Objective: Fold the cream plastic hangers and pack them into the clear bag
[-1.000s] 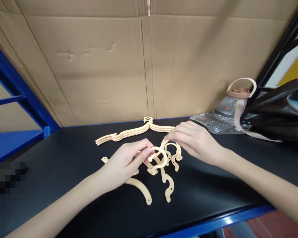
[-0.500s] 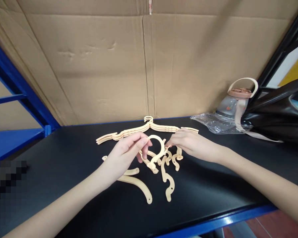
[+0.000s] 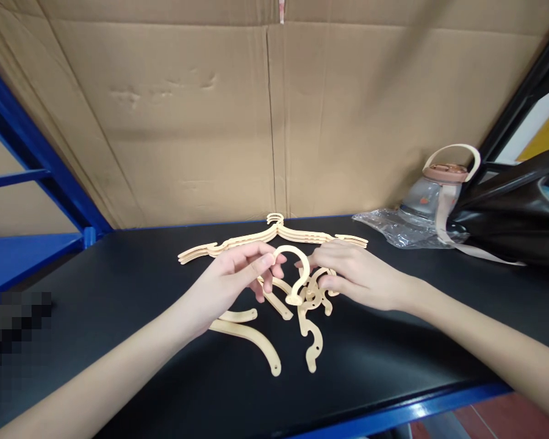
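My left hand point(image 3: 238, 277) pinches one end of a beige hook-shaped hanger piece point(image 3: 297, 268) between thumb and forefinger, lifted just above the black tabletop point(image 3: 119, 305). My right hand point(image 3: 354, 274) meets it from the right, its fingers curled around another small hook piece point(image 3: 318, 286) in the pile. Several loose beige hanger parts point(image 3: 308, 332) lie below the hands, among them a long curved arm point(image 3: 254, 341). A stack of assembled beige hangers point(image 3: 274, 238) lies behind the hands.
A cardboard wall point(image 3: 274, 110) closes the back. At the right stand a clear bottle with a pink lid and strap point(image 3: 432, 189), a crumpled plastic bag point(image 3: 388, 228) and a black bag point(image 3: 512, 213). Blue shelf framing point(image 3: 36, 171) runs along the left and the front edge.
The left hand has turned the hook piece more upright and shifted it slightly right. The right hand has moved in closer and closed its fingers on a piece from the pile.
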A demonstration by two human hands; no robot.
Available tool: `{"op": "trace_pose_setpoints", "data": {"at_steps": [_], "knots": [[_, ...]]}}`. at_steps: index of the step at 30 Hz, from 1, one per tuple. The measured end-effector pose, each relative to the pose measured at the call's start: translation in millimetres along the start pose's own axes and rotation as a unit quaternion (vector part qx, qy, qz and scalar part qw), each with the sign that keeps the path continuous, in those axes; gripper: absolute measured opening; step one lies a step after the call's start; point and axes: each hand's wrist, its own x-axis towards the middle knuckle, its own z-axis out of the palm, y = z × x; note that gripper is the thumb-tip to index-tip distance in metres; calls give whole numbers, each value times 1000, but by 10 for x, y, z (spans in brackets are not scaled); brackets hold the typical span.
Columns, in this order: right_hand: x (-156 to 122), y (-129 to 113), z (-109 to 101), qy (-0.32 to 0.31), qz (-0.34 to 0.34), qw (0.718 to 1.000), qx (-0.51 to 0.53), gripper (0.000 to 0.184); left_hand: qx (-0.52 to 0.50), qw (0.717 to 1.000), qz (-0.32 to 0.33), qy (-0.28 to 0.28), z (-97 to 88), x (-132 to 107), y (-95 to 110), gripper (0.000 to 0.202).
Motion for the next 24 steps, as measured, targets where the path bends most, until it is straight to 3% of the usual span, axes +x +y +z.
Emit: {"op": "trace_pose_setpoints", "data": {"at_steps": [3, 8, 11, 14, 16, 18, 20, 22, 24], "knots": [[-8, -125, 63, 18, 9, 994, 107, 41, 11, 1000, 3, -19, 26, -5, -16, 23], [5, -256, 241, 35, 55, 981, 185, 20, 22, 999, 6, -43, 23, 1, -40, 18], [10, -199, 276, 68, 85, 972, 209, 23, 66, 997, 26, -15, -60, 32, -51, 17], [4, -71, 245, 106, 87, 983, 124, 27, 184, 980, 61, 46, -202, 70, -89, 19], [-2, 3, 221, 115, 52, 992, 20, 32, 349, 929, 95, 76, -301, 89, -116, 17], [-4, 39, 216, 104, 10, 993, -58, 36, 526, 837, 130, 77, -373, 98, -130, 17], [-1, 32, 228, 92, -19, 991, -92, 36, 631, 759, 154, 46, -402, 98, -126, 20], [2, -2, 251, 89, -43, 989, -109, 36, 663, 731, 163, 1, -395, 85, -112, 22], [3, -43, 274, 83, -62, 987, -124, 39, 667, 729, 151, -38, -376, 60, -108, 19]]}}
